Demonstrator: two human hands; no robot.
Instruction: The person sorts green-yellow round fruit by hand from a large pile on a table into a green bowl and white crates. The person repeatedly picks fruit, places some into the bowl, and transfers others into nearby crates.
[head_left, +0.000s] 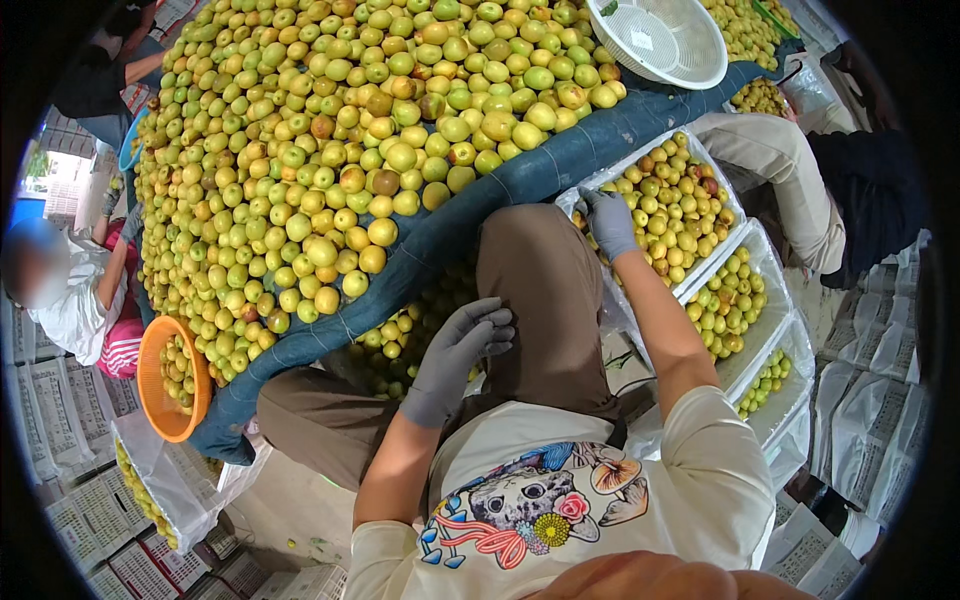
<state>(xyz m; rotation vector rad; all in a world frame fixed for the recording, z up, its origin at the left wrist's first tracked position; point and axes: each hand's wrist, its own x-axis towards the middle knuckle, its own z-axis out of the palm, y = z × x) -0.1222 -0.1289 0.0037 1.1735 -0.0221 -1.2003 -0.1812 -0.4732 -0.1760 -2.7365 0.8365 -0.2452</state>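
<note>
A big heap of yellow-green jujube-like fruits (322, 150) lies before me on a surface with a padded blue cloth edge (540, 166). My left hand (466, 352), in a grey glove, hovers by my thigh with its fingers loosely bent and nothing visible in it. On the right, my gloved right hand (609, 223) is at the near-left edge of a plastic-lined crate (716, 251) filled with similar fruits, some browner. Its fingertips point down among the liner and fruit; whether they hold anything is hidden.
Two more lined compartments of fruit (726, 304) (766, 382) sit beside that crate. A white colander (667, 45) rests at the heap's far right, an orange basket (174, 379) at its left. Co-workers (82, 292) sit around; stacked crates (862, 397) line the floor.
</note>
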